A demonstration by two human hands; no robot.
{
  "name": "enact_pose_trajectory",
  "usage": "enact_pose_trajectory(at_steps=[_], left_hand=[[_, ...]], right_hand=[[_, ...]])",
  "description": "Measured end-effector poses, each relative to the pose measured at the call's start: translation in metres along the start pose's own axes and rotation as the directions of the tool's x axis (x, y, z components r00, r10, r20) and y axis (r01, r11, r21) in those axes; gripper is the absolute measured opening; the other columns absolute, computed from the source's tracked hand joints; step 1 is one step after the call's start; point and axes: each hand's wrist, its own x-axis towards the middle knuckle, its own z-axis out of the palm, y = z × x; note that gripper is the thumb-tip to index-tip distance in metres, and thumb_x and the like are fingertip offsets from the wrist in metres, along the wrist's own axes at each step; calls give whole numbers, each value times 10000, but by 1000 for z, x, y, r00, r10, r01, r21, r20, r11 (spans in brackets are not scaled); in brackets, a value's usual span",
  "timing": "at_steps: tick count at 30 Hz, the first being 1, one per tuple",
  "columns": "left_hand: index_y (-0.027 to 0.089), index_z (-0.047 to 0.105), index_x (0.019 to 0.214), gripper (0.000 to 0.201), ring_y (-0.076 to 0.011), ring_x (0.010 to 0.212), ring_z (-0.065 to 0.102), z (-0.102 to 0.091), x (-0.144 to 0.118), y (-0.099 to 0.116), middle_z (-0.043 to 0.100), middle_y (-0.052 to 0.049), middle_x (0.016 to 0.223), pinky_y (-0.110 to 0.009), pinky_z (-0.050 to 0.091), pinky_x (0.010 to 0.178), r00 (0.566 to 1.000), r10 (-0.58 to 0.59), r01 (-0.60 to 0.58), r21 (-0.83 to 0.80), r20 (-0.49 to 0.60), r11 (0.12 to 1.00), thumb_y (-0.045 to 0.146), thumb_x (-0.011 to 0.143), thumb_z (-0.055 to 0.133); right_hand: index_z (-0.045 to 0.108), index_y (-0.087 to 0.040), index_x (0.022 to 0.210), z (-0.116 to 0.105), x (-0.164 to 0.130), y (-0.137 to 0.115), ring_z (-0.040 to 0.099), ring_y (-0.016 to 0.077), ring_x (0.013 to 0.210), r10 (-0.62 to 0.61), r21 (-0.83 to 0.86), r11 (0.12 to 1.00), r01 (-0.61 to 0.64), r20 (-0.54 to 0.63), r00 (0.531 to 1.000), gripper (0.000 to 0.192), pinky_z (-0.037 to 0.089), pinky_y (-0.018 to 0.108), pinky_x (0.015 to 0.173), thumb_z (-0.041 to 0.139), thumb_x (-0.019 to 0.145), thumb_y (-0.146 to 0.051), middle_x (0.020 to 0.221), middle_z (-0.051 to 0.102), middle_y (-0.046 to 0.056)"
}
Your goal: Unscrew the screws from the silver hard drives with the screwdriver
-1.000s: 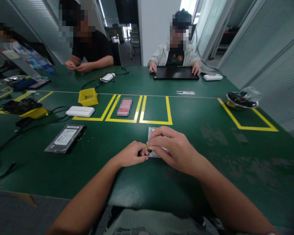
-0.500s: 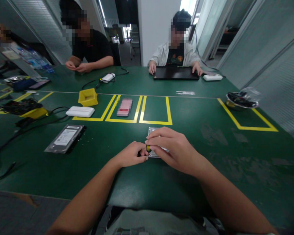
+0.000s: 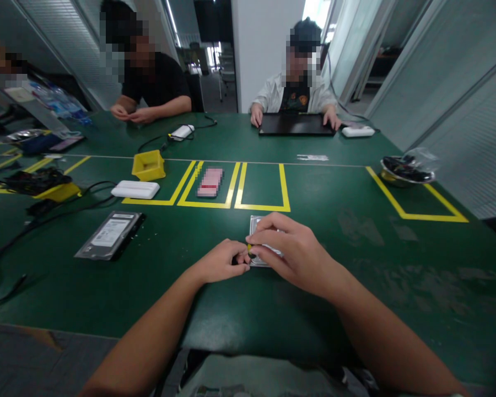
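Observation:
A silver hard drive (image 3: 256,262) lies on the green table in front of me, partly hidden under my right hand (image 3: 295,251). That hand is closed, its fingertips pinching the yellow-and-black handle of a small screwdriver (image 3: 250,249) above the drive's left side; the tip is out of sight. My left hand (image 3: 221,261) rests at the drive's left edge with curled fingers and the thumb against its lower corner. Its fingertips are close to the screwdriver. Farther left lies a second hard drive (image 3: 111,234) in a clear bag.
Yellow tape outlines mark the table (image 3: 215,320). Beyond my hands are a pink phone (image 3: 210,182), a white power strip (image 3: 135,189) and a yellow bin (image 3: 149,165). A bowl of dark parts (image 3: 407,170) stands right. Cables lie left. Two people sit opposite, one holding a black panel (image 3: 297,124).
The screwdriver's handle has turned slightly in my right fingertips, showing its yellow and black parts differently. My left hand and the drive stay in place.

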Motion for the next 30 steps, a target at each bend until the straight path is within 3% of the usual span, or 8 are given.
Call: enact_pose_trajectory(at_steps=[14, 30], left_hand=[[163, 653, 823, 77, -161, 776, 577, 0, 0, -2, 646, -11, 785, -254, 456, 732, 1000, -7, 7, 27, -1, 1000, 217, 784, 615], [158, 610, 757, 40, -150, 756, 575, -1, 1, 2, 637, -2, 769, -251, 444, 725, 1000, 9, -9, 35, -5, 999, 192, 778, 613]], right_hand=[[671, -107, 968, 6, 0, 2, 538, 153, 856, -17, -69, 998, 14, -40, 999, 182, 471, 284, 754, 530, 963, -221, 946, 573, 90], [665, -119, 1002, 7, -2, 3, 535, 152, 859, -2, -78, 997, -2, -51, 999, 175, 479, 286, 763, 537, 961, -231, 943, 566, 80]])
